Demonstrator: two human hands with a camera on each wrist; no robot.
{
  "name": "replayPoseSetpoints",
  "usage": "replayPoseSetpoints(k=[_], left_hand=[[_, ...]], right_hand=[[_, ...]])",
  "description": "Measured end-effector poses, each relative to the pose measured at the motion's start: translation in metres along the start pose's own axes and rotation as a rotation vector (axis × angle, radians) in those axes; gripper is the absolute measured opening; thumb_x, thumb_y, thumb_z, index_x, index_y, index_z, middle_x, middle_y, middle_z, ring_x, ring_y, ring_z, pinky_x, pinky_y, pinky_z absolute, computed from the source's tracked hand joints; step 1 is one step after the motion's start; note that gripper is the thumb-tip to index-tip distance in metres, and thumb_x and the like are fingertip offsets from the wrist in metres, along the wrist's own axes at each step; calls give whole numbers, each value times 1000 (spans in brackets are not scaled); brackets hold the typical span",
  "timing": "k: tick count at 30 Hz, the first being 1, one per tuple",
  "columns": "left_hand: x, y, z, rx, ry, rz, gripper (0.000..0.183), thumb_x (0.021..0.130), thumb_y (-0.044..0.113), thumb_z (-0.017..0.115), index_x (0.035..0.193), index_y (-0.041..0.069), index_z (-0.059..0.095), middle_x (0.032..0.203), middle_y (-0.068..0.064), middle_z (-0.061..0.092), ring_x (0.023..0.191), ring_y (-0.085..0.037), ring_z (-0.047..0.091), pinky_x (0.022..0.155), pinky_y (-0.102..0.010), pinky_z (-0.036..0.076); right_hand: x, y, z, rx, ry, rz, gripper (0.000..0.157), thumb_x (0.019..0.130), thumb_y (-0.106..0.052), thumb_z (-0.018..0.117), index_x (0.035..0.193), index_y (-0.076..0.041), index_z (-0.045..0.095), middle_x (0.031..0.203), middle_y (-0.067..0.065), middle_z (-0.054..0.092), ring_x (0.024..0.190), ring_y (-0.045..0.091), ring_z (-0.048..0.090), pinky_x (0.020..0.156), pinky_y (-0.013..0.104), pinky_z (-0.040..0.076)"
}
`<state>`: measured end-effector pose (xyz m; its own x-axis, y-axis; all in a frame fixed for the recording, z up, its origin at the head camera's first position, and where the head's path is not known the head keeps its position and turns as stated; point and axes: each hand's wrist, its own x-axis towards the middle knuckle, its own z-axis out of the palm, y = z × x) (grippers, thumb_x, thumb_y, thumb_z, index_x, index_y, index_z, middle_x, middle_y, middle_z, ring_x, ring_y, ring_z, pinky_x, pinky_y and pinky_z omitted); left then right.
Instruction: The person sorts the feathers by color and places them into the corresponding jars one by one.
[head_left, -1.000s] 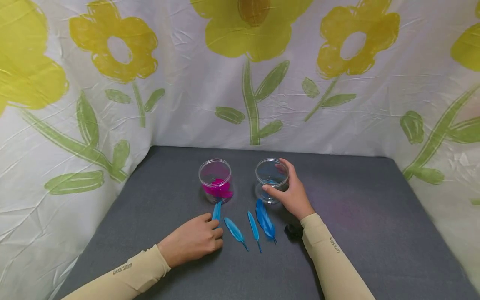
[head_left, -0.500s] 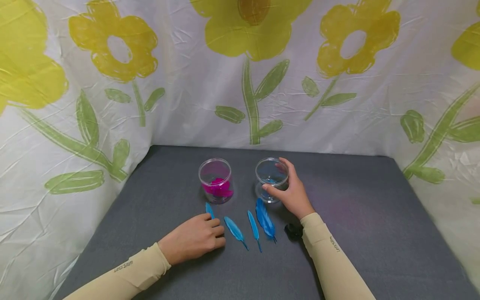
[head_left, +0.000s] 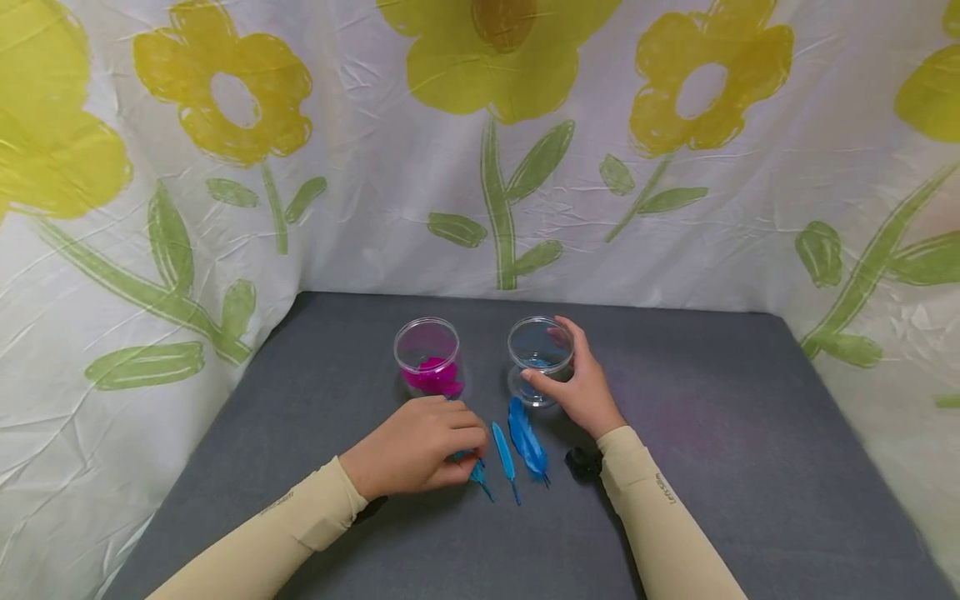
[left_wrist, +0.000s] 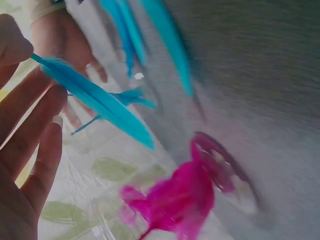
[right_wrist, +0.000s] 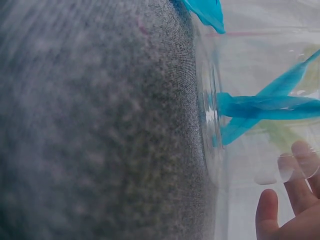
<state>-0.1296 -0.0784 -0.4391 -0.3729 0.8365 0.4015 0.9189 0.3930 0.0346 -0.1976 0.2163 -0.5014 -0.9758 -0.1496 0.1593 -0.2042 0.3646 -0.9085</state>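
"Blue feather [left_wrist: 97, 99]: any change?"

"Pinched near one end by fingers [left_wrist: 15, 42] of left hand [head_left: 420, 443], off the tabletop [head_left: 720, 467]. Shifted right since half a second ago, in front of left jar [head_left: 411, 346] with magenta feathers [head_left: 433, 377], now over second feather [head_left: 478, 477]. No change at right jar [head_left: 519, 383]: gripped by right hand [head_left: 587, 390], with blue feathers [right_wrist: 272, 106] crossed inside."

"Meaning?"

"Looks mid-carry; in neither jar yet. Also loose on tabletop, farther right: thin feather [head_left: 504, 452] and wide feather [head_left: 527, 437]."

"Hard to see?"

"Barely visible in head view: blue feather, behind left hand. Same for most of second feather; can't tell if touched. Can't tell if wide feather or a stack. Partly behind jar wall: right fingers. By right sleeve [head_left: 667, 508], black object [head_left: 582, 463], can't identify. Badly blurred in left wrist view."
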Motion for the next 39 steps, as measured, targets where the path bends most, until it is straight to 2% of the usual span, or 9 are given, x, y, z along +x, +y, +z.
replayPoseSetpoints(k=[5,15,18,23,29,39], left_hand=[[17,-3,1,-109,69,-30,8,95,21,75,98,26,71,102,16,73,93,-1,66,79,-19,53],[40,-9,-3,-288,120,-127,14,92,18,80,103,24,75,106,12,76,101,-4,71,86,-19,60],[47,-11,-6,-362,163,-166,15,92,15,81,104,22,75,106,10,76,100,-5,71,87,-24,62],[58,-13,-9,-493,213,-269,14,94,13,80,104,21,74,107,7,78,97,-5,70,88,-32,64],[67,-17,-15,-621,262,-400,14,96,12,75,104,24,74,107,8,79,97,-6,72,91,-35,63],[84,-25,-22,-794,356,-470,12,100,14,72,108,22,74,115,2,80,107,-14,74,93,-37,63]], right_hand=[[0,-1,-1,10,-4,-3,100,94,-52,83,170,-38,19,172,-1,41,162,29,37,131,62,29],[1,1,0,19,-1,-21,96,95,-49,82,168,-42,21,171,-2,42,162,29,37,131,62,30],[2,3,1,15,2,-27,96,95,-47,83,169,-41,22,171,-1,42,162,30,37,130,65,31],[1,3,1,9,13,-22,98,94,-47,85,169,-39,22,171,0,43,161,30,38,127,67,35],[1,1,0,8,17,-15,100,92,-51,84,169,-39,21,171,1,43,161,30,39,124,67,39],[1,0,0,14,17,-10,100,92,-53,84,169,-39,22,170,0,44,161,29,39,127,67,34]])
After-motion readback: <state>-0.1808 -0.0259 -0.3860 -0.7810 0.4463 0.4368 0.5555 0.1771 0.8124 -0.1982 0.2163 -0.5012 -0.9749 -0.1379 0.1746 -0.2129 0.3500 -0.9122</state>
